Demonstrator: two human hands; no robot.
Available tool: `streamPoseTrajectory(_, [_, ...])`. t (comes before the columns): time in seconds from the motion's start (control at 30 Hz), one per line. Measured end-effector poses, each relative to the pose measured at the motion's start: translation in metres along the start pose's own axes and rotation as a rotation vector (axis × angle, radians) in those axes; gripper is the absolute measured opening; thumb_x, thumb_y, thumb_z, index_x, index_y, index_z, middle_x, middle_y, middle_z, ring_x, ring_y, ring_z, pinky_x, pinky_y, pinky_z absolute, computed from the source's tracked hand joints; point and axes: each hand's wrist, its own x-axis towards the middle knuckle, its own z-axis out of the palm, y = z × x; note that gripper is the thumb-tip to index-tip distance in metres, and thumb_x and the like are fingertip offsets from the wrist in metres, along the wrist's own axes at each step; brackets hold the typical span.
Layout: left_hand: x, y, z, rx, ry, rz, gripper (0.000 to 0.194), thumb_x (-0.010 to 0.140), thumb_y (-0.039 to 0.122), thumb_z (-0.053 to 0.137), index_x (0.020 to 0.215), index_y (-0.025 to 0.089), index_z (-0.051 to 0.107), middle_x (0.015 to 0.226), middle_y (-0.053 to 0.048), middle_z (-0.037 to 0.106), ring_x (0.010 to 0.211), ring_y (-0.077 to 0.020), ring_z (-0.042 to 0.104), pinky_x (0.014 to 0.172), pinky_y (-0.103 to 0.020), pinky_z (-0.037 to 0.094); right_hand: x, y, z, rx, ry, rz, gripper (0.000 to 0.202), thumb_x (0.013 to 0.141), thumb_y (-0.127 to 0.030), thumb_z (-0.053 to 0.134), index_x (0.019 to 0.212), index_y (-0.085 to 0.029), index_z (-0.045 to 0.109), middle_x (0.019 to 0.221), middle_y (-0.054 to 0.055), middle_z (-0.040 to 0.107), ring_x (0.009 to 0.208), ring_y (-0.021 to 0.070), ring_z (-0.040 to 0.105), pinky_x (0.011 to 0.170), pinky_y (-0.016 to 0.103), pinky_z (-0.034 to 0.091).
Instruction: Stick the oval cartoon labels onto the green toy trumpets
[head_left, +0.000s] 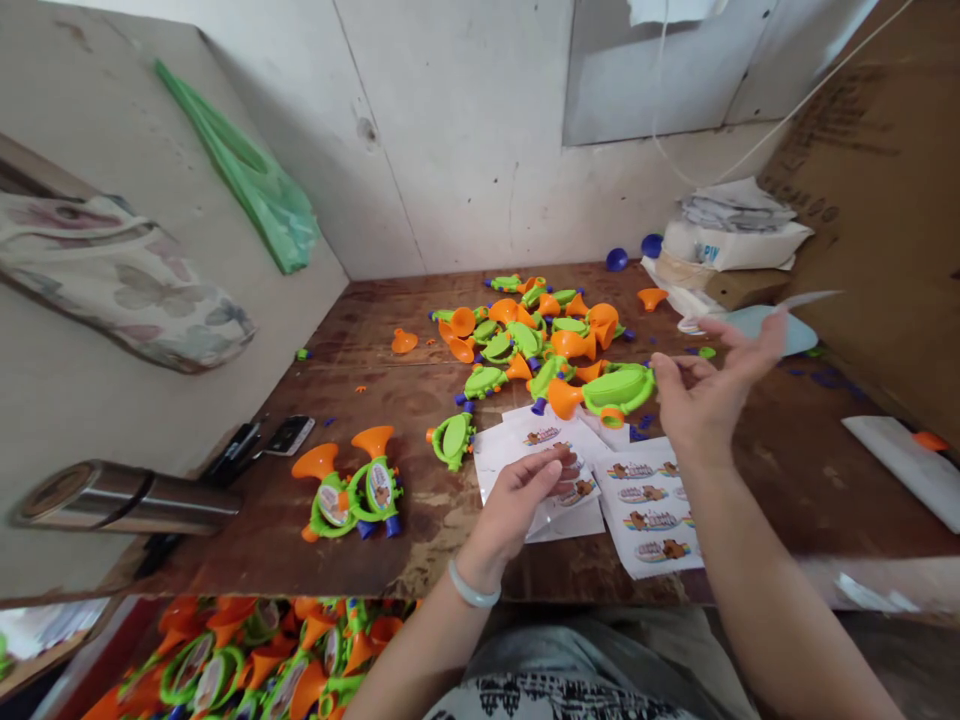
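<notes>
My right hand (705,390) is raised at the right of the pile, thumb and a finger pinched at the end of a green and orange toy horn (619,388); its other fingers are spread. Something pale, perhaps a sticker, shows by those fingertips. My left hand (525,495), with a pale bangle on the wrist, hovers over a sticker sheet (547,436), fingers curled together; whatever they hold is too small to name. A second sticker sheet (654,500) lies to the right. Two horns with round stickers (379,485) stand at the left.
A pile of toy horns (525,340) covers the table's middle. At the left are a steel flask (135,497) and a phone (290,435). Below the front edge, a container holds many horns (262,665). Papers and a white box (754,247) sit back right, beside cardboard (885,200).
</notes>
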Motion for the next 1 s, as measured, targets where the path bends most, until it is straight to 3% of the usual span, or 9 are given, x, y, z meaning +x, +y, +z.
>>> streamPoseTrajectory(0.1, [0.0,-0.001,0.001,-0.074,-0.008,-0.059,0.057,0.068,0.054,0.098,0.109,0.015,0.085,0.117,-0.018,0.081,0.099,-0.0275,0.079,0.089,-0.037,0.061,0.006,0.012,0.001,0.059,0.233,0.1,0.103,0.081,-0.019,0.074,0.161,-0.033,0.011,0.139,0.017,0.05,0.088,0.0219,0.066,0.072,0.04,0.059])
streamPoseTrajectory(0.13, [-0.001,-0.001,0.001,-0.082,-0.008,-0.058,0.056,0.068,0.053,0.098,0.109,0.016,0.085,0.117,-0.018,0.081,0.099,-0.0268,0.079,0.089,-0.036,0.061,0.009,0.013,0.001,0.078,0.234,0.11,0.105,0.077,-0.018,0.076,0.161,-0.033,0.015,0.136,0.015,0.052,0.083,0.0208,0.065,0.071,0.04,0.058])
streamPoseTrajectory(0.3, [-0.01,0.001,0.004,-0.119,-0.062,-0.086,0.051,0.075,0.049,0.096,0.111,0.015,0.084,0.12,-0.018,0.08,0.1,-0.0262,0.08,0.091,-0.034,0.06,0.008,-0.003,-0.005,0.245,0.159,0.19,0.099,0.079,-0.016,0.08,0.158,-0.04,0.025,0.132,0.011,0.058,0.067,0.0136,0.058,0.057,0.03,0.051])
streamPoseTrajectory(0.47, [-0.017,0.007,0.014,-0.316,-0.17,0.012,0.063,0.073,0.049,0.097,0.127,0.024,0.076,0.131,-0.011,0.077,0.106,-0.0276,0.08,0.089,-0.035,0.065,-0.033,-0.041,-0.003,0.51,0.003,0.278,0.097,0.086,-0.019,0.078,0.159,-0.052,0.024,0.144,0.006,0.055,0.067,0.0085,0.061,0.048,0.019,0.047])
streamPoseTrajectory(0.6, [-0.023,0.015,0.019,-0.38,0.036,0.178,0.057,0.08,0.044,0.092,0.13,0.025,0.073,0.113,-0.006,0.082,0.097,-0.0231,0.08,0.087,-0.034,0.068,-0.057,-0.065,-0.003,0.543,-0.122,0.182,0.107,0.084,-0.012,0.079,0.163,-0.052,0.019,0.139,0.002,0.063,0.085,0.0126,0.068,0.069,0.027,0.059])
streamPoseTrajectory(0.67, [-0.026,0.017,0.019,-0.363,0.121,0.253,0.057,0.079,0.04,0.092,0.13,0.026,0.072,0.112,-0.005,0.082,0.096,-0.0223,0.08,0.09,-0.035,0.067,-0.058,-0.073,-0.008,0.48,0.019,0.131,0.103,0.08,-0.007,0.082,0.161,-0.049,0.032,0.125,-0.001,0.07,0.102,0.0154,0.069,0.094,0.036,0.058])
streamPoseTrajectory(0.73, [-0.028,0.016,0.019,-0.342,0.143,0.319,0.055,0.079,0.039,0.092,0.129,0.027,0.072,0.118,-0.006,0.081,0.101,-0.0246,0.08,0.095,-0.038,0.066,-0.056,-0.083,-0.013,0.522,0.149,0.187,0.093,0.081,-0.005,0.083,0.154,-0.048,0.045,0.11,-0.004,0.071,0.104,0.0152,0.067,0.104,0.038,0.054])
streamPoseTrajectory(0.87, [-0.032,0.006,0.02,-0.259,0.118,0.439,0.058,0.078,0.04,0.091,0.13,0.028,0.07,0.13,-0.009,0.076,0.118,-0.0306,0.074,0.105,-0.045,0.061,-0.06,-0.11,-0.013,0.721,0.117,0.41,0.085,0.082,-0.005,0.081,0.15,-0.047,0.051,0.096,-0.006,0.068,0.086,0.0127,0.065,0.084,0.029,0.059])
streamPoseTrajectory(1.0, [-0.035,-0.005,0.017,-0.154,0.08,0.496,0.055,0.078,0.041,0.091,0.126,0.028,0.068,0.136,-0.011,0.07,0.132,-0.0337,0.066,0.113,-0.051,0.055,-0.072,-0.131,-0.005,0.811,0.061,0.478,0.084,0.082,-0.005,0.079,0.149,-0.047,0.051,0.091,-0.007,0.066,0.085,0.0106,0.066,0.083,0.026,0.061])
